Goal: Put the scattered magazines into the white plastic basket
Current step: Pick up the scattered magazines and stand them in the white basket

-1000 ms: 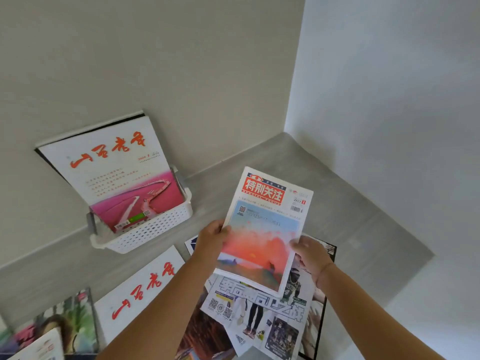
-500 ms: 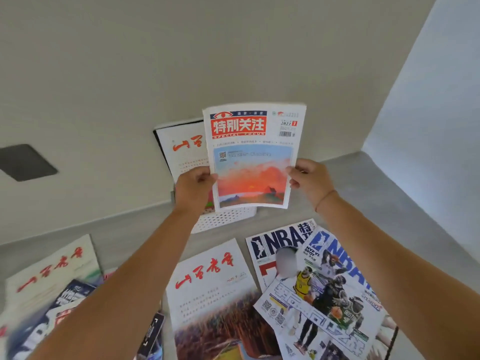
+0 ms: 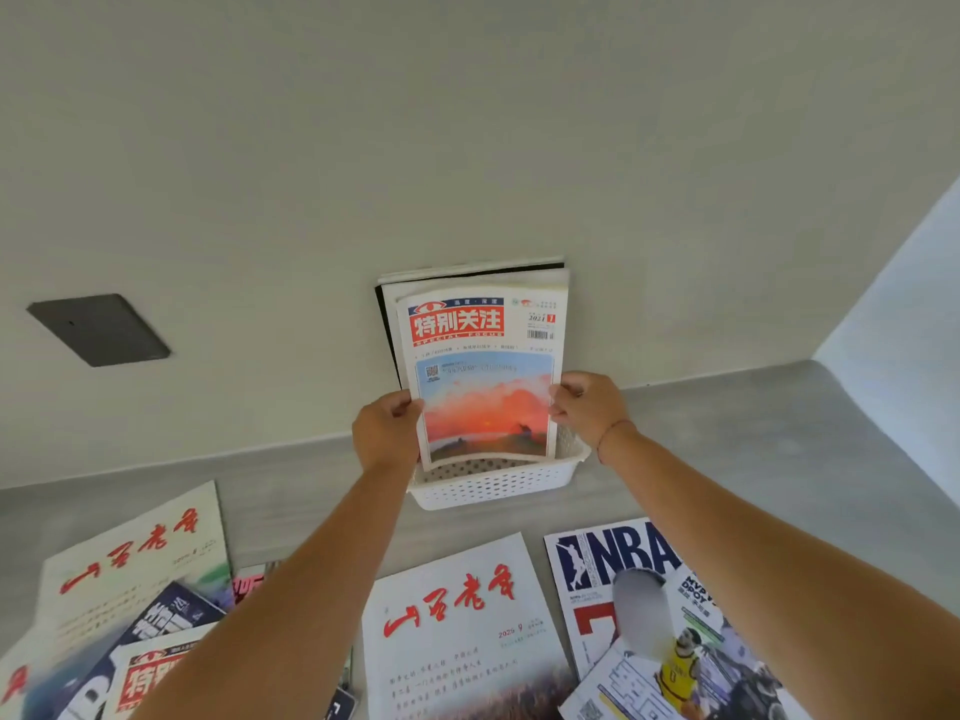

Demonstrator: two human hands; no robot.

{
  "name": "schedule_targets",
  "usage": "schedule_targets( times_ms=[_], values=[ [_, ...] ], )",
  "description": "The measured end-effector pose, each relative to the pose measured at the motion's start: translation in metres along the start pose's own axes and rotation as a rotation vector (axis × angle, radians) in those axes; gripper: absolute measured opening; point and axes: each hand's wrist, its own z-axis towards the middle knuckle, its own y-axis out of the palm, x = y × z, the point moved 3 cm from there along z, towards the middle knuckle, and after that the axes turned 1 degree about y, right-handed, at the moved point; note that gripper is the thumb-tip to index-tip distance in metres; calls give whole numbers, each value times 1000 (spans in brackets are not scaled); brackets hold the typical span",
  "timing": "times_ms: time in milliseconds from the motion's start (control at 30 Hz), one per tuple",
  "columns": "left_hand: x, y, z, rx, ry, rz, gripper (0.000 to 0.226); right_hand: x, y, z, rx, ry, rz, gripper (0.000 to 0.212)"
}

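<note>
A magazine with a red title block and a sunset cover (image 3: 480,376) stands upright with its lower edge inside the white plastic basket (image 3: 493,485), which sits against the back wall. My left hand (image 3: 387,431) pinches the magazine's left edge and my right hand (image 3: 589,407) its right edge. Behind it other magazines (image 3: 387,304) lean on the wall inside the basket, mostly hidden. Loose magazines lie on the grey surface in front: one with red calligraphy (image 3: 462,626), an NBA one (image 3: 618,563), another calligraphy one (image 3: 135,558) at left.
A dark grey wall plate (image 3: 98,330) sits on the wall at left. A second wall meets the grey surface (image 3: 753,449) at the right corner. More overlapping magazines (image 3: 156,657) crowd the lower left, and basketball ones (image 3: 691,667) the lower right.
Both hands carried the sunset magazine from above the loose pile to the basket and lowered its bottom edge into it, in front of the calligraphy magazine.
</note>
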Motion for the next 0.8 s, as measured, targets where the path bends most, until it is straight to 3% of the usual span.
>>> schedule_targets(
  times_ms=[100,367,567,800],
  values=[
    [-8,5,5,24,-36,17,19,5,9,4,12,9,-47,31],
    [-14,13,25,80,-101,-34,12,5,18,29,55,9,-85,18],
    [-18,18,27,109,-104,12,23,6,22,33,85,23,-222,23],
    [-21,13,28,85,-86,62,22,10,34,20,124,-26,-128,29]
  ],
)
